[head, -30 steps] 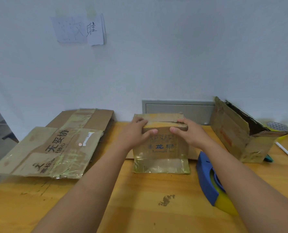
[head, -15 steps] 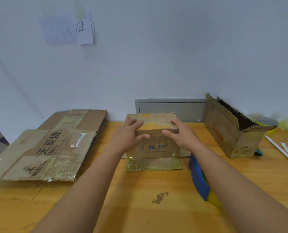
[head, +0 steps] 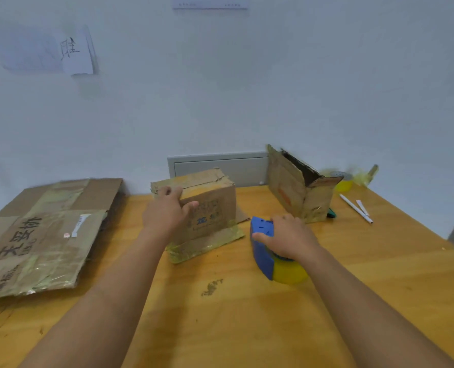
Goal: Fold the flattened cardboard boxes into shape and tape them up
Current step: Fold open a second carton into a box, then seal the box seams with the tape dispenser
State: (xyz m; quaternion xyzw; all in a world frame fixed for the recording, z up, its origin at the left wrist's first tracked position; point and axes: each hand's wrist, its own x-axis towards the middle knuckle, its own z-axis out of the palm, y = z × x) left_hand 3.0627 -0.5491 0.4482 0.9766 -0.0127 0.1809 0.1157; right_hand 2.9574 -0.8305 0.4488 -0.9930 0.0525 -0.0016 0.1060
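**Right hand off the box, onto the tape dispenser**

Your right hand (head: 287,236) has left the top of the small cardboard box (head: 207,208) and now lies over the blue tape dispenser (head: 263,248), fingers curled round its body, thumb against the near side of the blue shell. Beneath it the yellow tape roll (head: 291,274) rests on the bench (head: 247,328), just to the right of the box.

Your left hand (head: 165,213) stays on the box: fingers curled over the top left edge, thumb pressed across the front face, gripping it. That box stands upright near the middle of the bench, turned slightly, its top flaps folded down and old glossy tape along its lower edge.

To your left, a stack of flattened cardboard boxes (head: 40,235) with black printed characters lies flat, hanging over the bench's left edge. At the back right a larger open box (head: 297,189) stands tipped on its side, just apart from the dispenser. Two white pens (head: 356,208) lie further right. A grey wall panel (head: 218,166) sits behind the small box.
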